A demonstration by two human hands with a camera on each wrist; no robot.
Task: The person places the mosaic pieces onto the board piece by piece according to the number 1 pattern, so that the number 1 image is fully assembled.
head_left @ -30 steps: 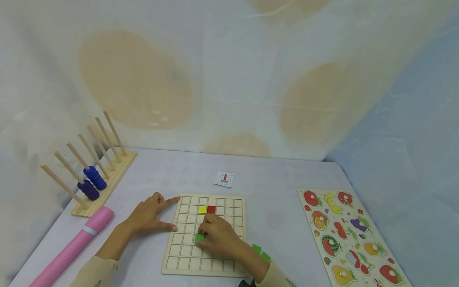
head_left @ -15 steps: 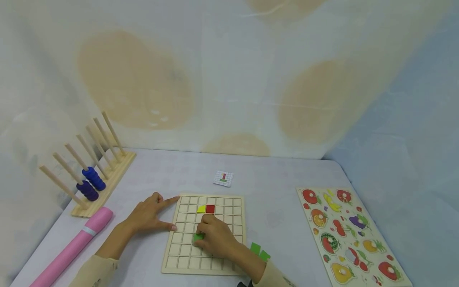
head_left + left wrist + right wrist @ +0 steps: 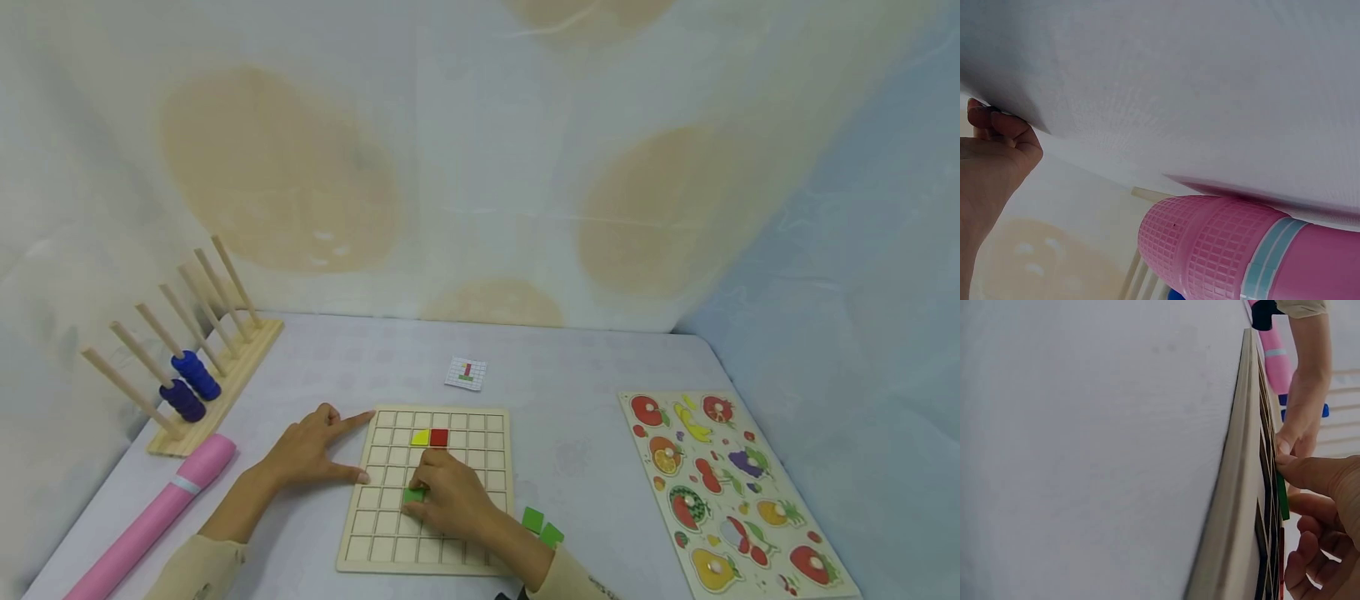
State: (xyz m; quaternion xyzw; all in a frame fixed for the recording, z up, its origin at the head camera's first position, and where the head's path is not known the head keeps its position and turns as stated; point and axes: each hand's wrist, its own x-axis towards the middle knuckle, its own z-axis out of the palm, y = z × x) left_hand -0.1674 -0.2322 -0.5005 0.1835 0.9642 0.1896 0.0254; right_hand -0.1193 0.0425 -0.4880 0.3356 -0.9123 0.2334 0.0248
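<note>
A wooden grid board (image 3: 459, 565) lies in the middle of the table. My right hand (image 3: 457, 497) is over it, pinching a green square tile (image 3: 413, 495) between thumb and index finger at a cell left of the board's middle. In the right wrist view the green tile (image 3: 1282, 495) stands out above the grid, its edge between the fingertips. Higher on the board, a yellow quarter-round tile (image 3: 420, 437) sits beside a red square tile (image 3: 438, 437). My left hand (image 3: 306, 450) rests at the board's left edge, thumb and index finger spread straight against it.
Two green tiles (image 3: 533, 520) lie right of the board. Behind it is a small pattern card (image 3: 466, 373). A peg abacus (image 3: 240, 358) with blue and purple rings and a pink cylinder (image 3: 150, 521) stand left. A fruit puzzle board (image 3: 723, 483) lies right.
The head view shifts very slightly. Both hands keep their places, the right still pinching the green tile on the board.
</note>
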